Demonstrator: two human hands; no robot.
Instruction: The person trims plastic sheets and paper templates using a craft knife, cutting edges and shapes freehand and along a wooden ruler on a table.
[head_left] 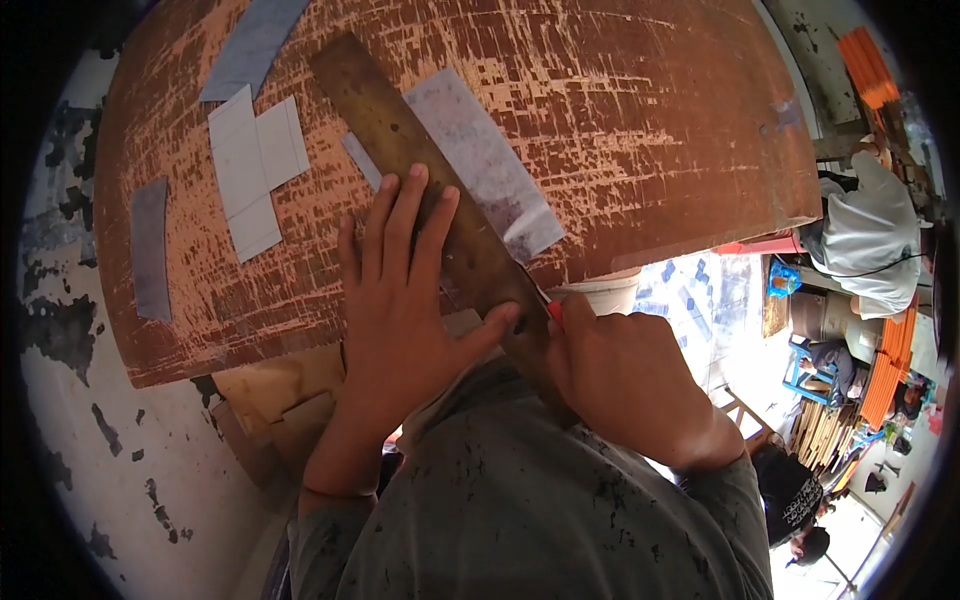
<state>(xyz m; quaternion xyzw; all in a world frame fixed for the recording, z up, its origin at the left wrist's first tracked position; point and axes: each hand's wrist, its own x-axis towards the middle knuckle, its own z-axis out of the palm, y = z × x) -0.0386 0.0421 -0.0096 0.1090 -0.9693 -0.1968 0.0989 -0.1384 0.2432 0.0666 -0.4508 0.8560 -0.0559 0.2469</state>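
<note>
My left hand [400, 310] lies flat with its fingers spread, pressing on a long brownish straightedge [372, 105]. The bar runs diagonally across the worn brown board [660, 190] and reaches past its near edge toward my body. Beneath the straightedge lies a grey sheet [490, 160], showing mostly along its right side. Closed around a cutter knife [556, 313], my right hand [625, 380] is beside the bar's near end. Only a bit of the knife's red handle and its thin blade show; the blade rests along the straightedge's right edge, close to the sheet's near corner.
White cut pieces [245, 180] and a grey strip [150, 250] lie on the board's left, with another grey piece [258, 50] at the far edge. A stained wall [75, 330] stands left. At right are a person in a light shirt [870, 240] and orange stacked material [893, 350].
</note>
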